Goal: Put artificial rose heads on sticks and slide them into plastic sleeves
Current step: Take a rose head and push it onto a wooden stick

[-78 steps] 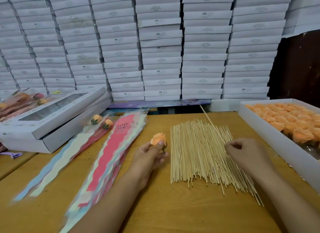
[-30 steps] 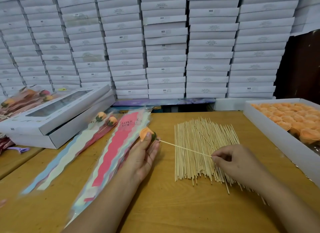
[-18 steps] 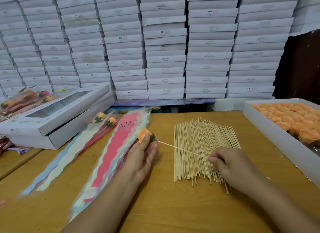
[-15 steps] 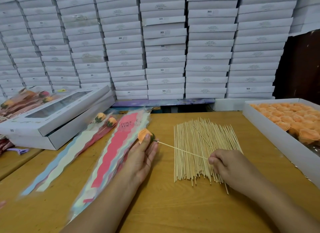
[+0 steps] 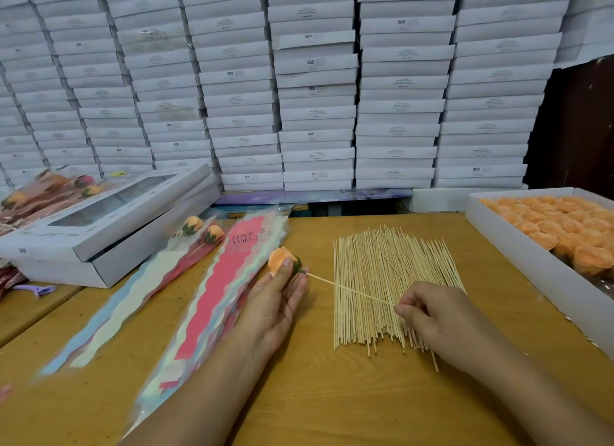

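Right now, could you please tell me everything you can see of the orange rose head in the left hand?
The orange artificial rose head has layered, soft-looking petals and a dark green base. It lies on its side, petals pointing away from the person. The left hand holds it between its fingertips above the pink-printed plastic sleeves. A thin wooden stick, pinched by the right hand, meets its green base.

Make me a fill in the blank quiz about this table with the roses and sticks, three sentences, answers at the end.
1. The left hand holds an artificial rose head whose petals are ____.
2. The right hand pinches one thin wooden stick whose far end meets the rose head's ____ base.
3. The white open box at the table's right edge is filled with orange ____.

Answers: orange; green; rose heads
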A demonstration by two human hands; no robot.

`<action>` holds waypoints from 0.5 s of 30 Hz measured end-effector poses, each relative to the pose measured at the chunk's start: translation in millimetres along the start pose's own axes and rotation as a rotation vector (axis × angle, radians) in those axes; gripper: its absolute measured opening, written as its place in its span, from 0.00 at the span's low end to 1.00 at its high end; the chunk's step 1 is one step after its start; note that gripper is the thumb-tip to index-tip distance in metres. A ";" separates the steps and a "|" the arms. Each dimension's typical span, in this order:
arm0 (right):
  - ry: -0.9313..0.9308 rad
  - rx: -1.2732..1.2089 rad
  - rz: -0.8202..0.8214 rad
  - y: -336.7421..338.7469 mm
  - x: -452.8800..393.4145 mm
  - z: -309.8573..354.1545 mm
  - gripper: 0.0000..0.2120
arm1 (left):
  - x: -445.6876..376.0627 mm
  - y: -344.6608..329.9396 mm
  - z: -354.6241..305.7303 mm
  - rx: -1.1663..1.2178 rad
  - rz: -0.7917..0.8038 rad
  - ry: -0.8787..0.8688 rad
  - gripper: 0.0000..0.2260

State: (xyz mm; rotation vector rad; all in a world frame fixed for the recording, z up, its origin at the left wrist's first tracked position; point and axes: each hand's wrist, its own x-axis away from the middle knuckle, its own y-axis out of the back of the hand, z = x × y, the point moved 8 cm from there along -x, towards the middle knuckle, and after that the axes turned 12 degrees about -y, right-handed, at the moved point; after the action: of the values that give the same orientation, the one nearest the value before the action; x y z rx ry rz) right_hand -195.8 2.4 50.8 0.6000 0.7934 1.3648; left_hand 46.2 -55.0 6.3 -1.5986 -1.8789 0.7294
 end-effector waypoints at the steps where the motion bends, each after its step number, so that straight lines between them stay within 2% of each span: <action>1: 0.003 0.013 0.000 -0.8 0.2 0.2 0.09 | -0.1 0.2 0.5 -0.002 0.003 0.003 0.21; 7: 0.020 0.084 0.021 -7.2 -0.5 1.7 0.13 | -1.0 -0.5 0.8 0.025 0.014 0.001 0.21; 10: 0.006 0.014 0.058 -9.1 -0.2 1.2 0.16 | 0.0 -2.3 -0.9 0.020 0.024 0.000 0.20; 12: -0.015 -0.092 0.131 -11.8 0.1 2.7 0.15 | -0.1 -4.7 -3.9 0.006 0.022 -0.009 0.20; 15: -0.078 -0.275 0.329 -20.6 2.0 4.2 0.09 | -1.0 -8.5 -8.8 -0.016 0.025 -0.032 0.21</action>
State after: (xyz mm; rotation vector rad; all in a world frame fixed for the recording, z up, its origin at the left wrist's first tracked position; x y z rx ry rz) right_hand -179.8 2.1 37.1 0.5782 0.4434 1.7059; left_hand 46.8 -56.8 18.5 -1.6321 -1.8946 0.7571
